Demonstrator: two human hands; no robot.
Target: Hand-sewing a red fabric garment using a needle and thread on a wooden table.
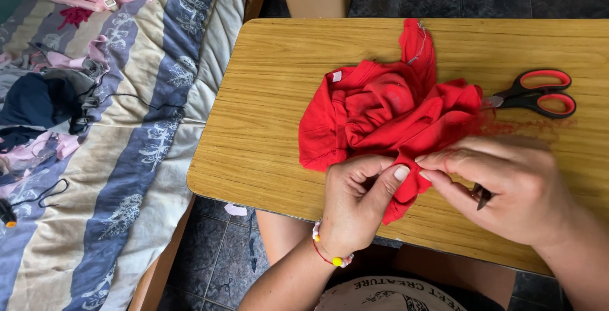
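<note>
Red cloth, a crumpled garment [387,111], lies on the wooden worktop [266,95] just beyond both hands. The left hand [355,200] is curled nearly closed, its thumb and fingers pinching the garment's near fold. The right hand [507,187] is also mostly closed: its fingertips grip the same fold right beside the left thumb, and a thin dark tool [482,197] pokes out under its palm; what kind I cannot tell. Red-handled scissors [536,93] rest beyond the right hand, their tip touching the cloth. The worktop's near edge runs under both wrists. Bare wood spreads to the left of the left hand, ending just beside a striped bed [139,146].
</note>
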